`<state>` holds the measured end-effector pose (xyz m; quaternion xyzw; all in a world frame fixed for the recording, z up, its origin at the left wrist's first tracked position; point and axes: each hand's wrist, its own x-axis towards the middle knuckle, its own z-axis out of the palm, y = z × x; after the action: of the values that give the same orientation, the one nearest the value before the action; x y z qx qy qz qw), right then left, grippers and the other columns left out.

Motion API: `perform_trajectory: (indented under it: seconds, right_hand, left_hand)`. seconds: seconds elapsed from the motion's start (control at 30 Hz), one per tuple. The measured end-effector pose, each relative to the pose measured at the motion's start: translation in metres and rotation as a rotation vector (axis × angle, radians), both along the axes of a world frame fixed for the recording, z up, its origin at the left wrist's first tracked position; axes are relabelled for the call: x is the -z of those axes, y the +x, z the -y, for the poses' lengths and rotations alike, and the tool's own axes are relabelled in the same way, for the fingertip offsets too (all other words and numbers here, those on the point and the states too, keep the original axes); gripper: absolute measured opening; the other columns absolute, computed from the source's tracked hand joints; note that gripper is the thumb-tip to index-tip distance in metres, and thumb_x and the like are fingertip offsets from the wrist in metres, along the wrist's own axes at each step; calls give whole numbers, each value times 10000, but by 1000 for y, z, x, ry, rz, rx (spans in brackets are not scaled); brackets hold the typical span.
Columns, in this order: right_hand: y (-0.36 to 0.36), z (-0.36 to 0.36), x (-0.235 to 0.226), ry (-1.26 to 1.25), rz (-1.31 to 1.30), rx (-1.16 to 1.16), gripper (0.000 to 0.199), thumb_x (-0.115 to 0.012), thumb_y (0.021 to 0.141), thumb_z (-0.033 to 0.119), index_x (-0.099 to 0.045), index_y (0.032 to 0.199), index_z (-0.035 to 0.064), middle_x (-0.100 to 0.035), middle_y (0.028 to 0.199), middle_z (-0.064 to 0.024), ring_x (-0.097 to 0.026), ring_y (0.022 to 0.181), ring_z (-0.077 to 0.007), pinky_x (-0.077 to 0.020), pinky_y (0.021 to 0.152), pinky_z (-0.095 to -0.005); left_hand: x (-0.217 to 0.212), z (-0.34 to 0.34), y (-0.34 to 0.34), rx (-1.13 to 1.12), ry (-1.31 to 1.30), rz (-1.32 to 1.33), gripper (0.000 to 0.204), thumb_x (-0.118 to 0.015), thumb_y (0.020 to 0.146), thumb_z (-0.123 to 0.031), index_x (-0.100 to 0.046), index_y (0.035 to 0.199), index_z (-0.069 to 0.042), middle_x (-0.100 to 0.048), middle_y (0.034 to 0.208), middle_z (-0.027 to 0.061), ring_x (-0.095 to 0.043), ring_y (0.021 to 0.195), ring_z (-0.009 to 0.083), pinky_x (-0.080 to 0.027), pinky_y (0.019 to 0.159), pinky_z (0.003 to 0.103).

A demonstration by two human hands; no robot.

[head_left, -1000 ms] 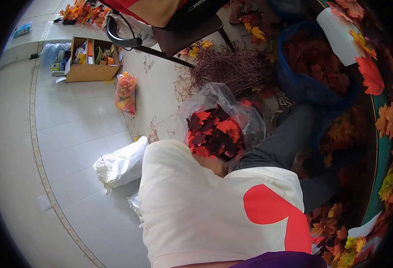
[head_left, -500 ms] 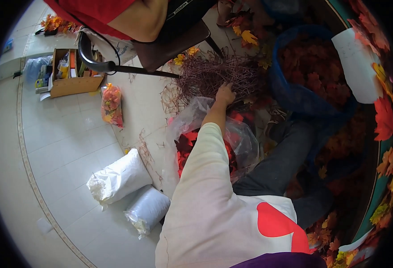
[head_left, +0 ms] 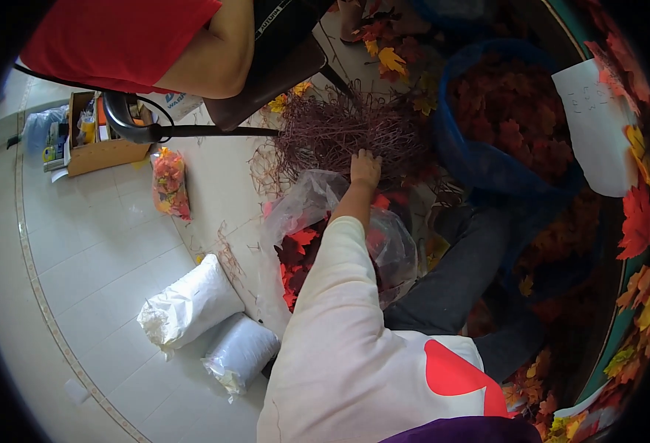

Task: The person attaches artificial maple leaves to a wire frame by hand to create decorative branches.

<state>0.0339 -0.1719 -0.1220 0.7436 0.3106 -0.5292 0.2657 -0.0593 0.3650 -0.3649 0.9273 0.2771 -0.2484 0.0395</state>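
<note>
Twigs (head_left: pixel 332 140) lie tangled in the frame's upper centre; the left hand (head_left: pixel 366 168) meets their lower edge, fingers slightly bent, though whether it grips any cannot be told. Below, a clear bag (head_left: pixel 323 189) holds red leaves (head_left: pixel 292 258).

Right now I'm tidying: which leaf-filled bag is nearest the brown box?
The small bag of orange leaves, below and right of the brown box; the large clear bag and blue bag sit farther right.

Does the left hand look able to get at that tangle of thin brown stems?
Very likely yes: the left hand is at the near edge of the tangle of stems, with nothing visible between them; the clear plastic bag lies beneath the arm, not in its way.
</note>
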Motion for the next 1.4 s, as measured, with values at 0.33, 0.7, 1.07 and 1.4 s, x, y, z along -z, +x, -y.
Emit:
perform_trajectory:
  seconds: [0.33, 0.7, 1.07, 1.4]
  right_hand:
    - [-40, 29, -31, 84, 161, 83, 156, -592, 713, 139, -664, 782, 19, -627, 817, -195, -622, 775, -326, -496, 687, -401]
    - [-39, -117, -140, 1425, 132, 615, 366, -546, 791, -21, -514, 1154, 11, -543, 1162, -146, -547, 1045, -260, -434, 850, -313]
    - [-32, -201, -127, 1833, -881, 1133, 405, -475, 912, 330, -506, 1167, 16, -599, 1033, -100, -584, 898, -175, -460, 803, -300]
    - [-18, -147, -96, 1738, -767, 1388, 475, -443, 880, 486, -535, 790, 29, -586, 607, -79, -451, 335, -89, -339, 313, -188]
  left_hand:
    - [-170, 88, -21, 176, -240, 869, 199, -520, 733, -58, -601, 911, -93, -530, 751, 92, -523, 750, 265, -453, 654, 346]
    - [-351, 155, -16, -693, -1784, 1758, 112, -395, 952, -172, -468, 901, -103, -352, 662, -33, -334, 576, 53, -312, 508, 187]
    - [-425, 209, -40, -707, -1985, 1528, 156, -408, 947, -248, -481, 892, -122, -334, 580, -46, -310, 508, 56, -275, 422, 176]
    - [-390, 195, -39, -1145, -2139, 1027, 226, -423, 935, -306, -534, 833, -137, -365, 549, -56, -295, 485, 68, -229, 373, 187]
